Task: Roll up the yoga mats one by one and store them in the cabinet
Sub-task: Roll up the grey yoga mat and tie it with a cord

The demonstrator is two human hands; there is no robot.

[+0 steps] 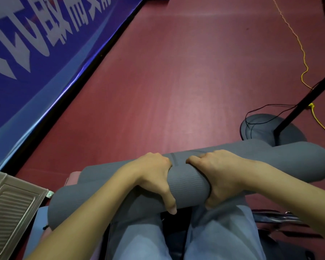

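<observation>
Nearest, two knees in blue-grey trousers (148, 239), seen from above. Across them, a rolled grey yoga mat (188, 186), lying left to right, its right end (308, 162) thick and rounded, its left end (64, 207) lower and nearer. Left hand (154, 177) clamped over the middle of the roll, fingers curled over the far side, thumb hooked down the near face. Right hand (219, 175) just beside it, gripping the same roll, fingers wrapped over the top, thumb tucked under. Hands close but apart, a strip of mat showing between them. Under the left end, pink (71, 180) and light blue (39, 226) edges, flat, partly hidden. Near left, a ribbed metal panel (11, 209) with a corner bracket. Dark red floor (176, 81) stretching far ahead. Far left, a blue banner (26, 53) with large white characters along the floor's edge. Right, the round grey base of a stand (261, 126) with a black pole (308, 96) rising from it, the mat's right end just in front. Thin black wire (266, 106) looping over the base; yellow cord (300, 45) trailing across the floor at far right.
</observation>
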